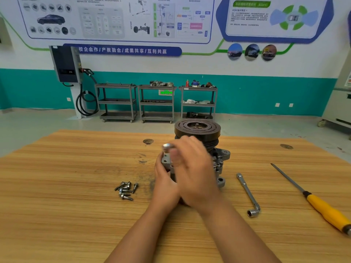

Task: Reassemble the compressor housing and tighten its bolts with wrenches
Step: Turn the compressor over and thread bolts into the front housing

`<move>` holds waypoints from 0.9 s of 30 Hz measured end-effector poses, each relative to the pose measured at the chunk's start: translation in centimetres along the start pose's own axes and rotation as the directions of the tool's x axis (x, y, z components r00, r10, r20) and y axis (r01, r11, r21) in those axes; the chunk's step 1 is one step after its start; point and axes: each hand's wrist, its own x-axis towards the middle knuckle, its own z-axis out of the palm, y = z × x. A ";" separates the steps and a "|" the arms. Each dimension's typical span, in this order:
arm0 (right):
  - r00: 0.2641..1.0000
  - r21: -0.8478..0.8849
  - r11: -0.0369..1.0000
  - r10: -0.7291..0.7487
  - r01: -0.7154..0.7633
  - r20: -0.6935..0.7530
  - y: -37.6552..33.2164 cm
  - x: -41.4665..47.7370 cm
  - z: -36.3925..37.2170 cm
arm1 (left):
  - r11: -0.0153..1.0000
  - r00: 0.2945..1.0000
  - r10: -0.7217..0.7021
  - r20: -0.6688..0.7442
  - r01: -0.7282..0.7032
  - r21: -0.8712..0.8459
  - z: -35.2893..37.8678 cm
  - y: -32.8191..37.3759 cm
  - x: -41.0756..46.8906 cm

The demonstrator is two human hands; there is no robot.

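**Head cam: one view, forward and down**

Single wide-angle view, worn on the head. It faces forward and tilts down across the wooden table [76,186]. The left hand [165,179] and right hand [195,168] reach in from the bottom edge and meet at the compressor [197,128] near frame centre, close to the lens. The upper half takes in the floor [38,122], three carts [156,102] and the far wall [247,88], all well apart from the table.

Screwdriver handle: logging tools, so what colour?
The screwdriver handle is yellow, clearest in the head view.
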 end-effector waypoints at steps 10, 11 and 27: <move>0.666 0.961 0.205 0.745 -0.187 -0.030 5.3 4.5 -9.8 | 0.996 0.997 -0.057 0.044 0.059 -0.062 -0.2 -0.2 -0.3; 0.632 0.970 0.168 0.774 -0.176 -0.020 6.0 4.4 -9.8 | 0.997 0.998 -0.054 0.044 0.057 -0.053 -0.2 -0.2 -0.3; 0.442 0.993 0.090 0.896 -0.070 -0.050 8.6 0.2 -8.2 | 0.996 0.996 -0.069 0.052 0.071 -0.045 -0.3 -0.1 -0.2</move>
